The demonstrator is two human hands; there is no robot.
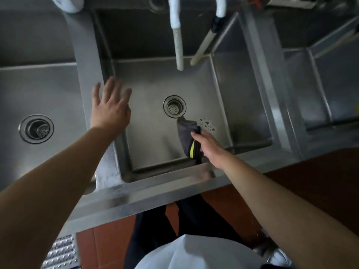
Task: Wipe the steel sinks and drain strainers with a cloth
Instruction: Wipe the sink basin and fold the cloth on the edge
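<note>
Head view looks straight down on a steel sink unit with three basins side by side. Progress is judged as partial: the middle sink [155,144] is the one in work, and brown specks [206,125] on its floor, just right of the cloth's upper end, show that wiping there is not finished. The left sink [38,90] and the right sink [320,90] show no visible soil, but whether they have been wiped cannot be told from this frame. Both visible strainers remain seated in their drains.

Two hoses hang over the rear of the middle sink: a white hose [177,39] and a pale hose [206,43] slanting in from the right rear.

Left hand [111,111] is over the divider between the left and middle sinks, fingers spread, holding nothing; contact with the steel cannot be confirmed.

Right hand [208,146] is inside the middle sink near its front edge, fingers closed on the cloth [187,133].

Cloth condition: dark grey, folded, with a yellow-green stripe near the held end. It hangs from the grip toward the basin floor, its free corner just beside the rim of the middle strainer [174,107].

Middle strainer: perforated cup, centred in the basin floor. Left strainer [37,129]: same type, in the left sink.
</note>
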